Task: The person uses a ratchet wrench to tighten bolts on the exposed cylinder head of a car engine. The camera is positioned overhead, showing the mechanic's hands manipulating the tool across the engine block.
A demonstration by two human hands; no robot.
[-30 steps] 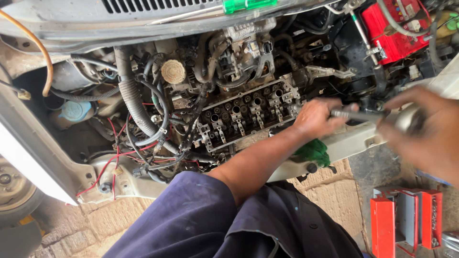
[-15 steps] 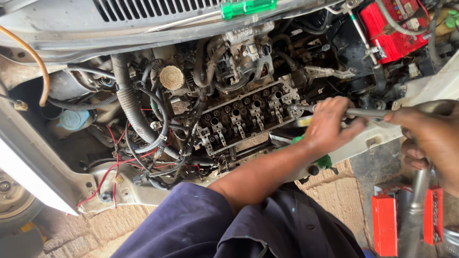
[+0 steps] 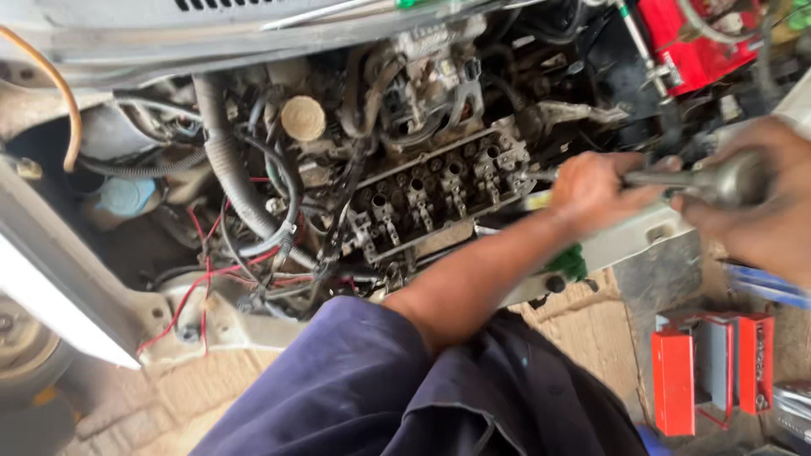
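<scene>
My left hand (image 3: pixel 596 192) reaches over the front of an open engine bay and is closed around the shaft of a long metal socket wrench (image 3: pixel 667 179). The shaft's tip points at the right end of the exposed cylinder head (image 3: pixel 439 198), whose valve springs and rockers are uncovered. My right hand (image 3: pixel 760 211), blurred at the right edge, grips the wrench's thick handle end. My blue sleeve (image 3: pixel 380 388) fills the lower middle.
A red battery (image 3: pixel 693 42) sits at the top right. A ribbed black hose (image 3: pixel 226 173), red wires (image 3: pixel 203 287) and a beige round cap (image 3: pixel 302 118) lie left of the head. A green rag (image 3: pixel 574 263) hangs under my forearm. An open red tool case (image 3: pixel 676 380) stands on the paving.
Half a second ago the wrench handle hung down beside my right hand; now it is raised and in line with the shaft. My left hand stays on the shaft.
</scene>
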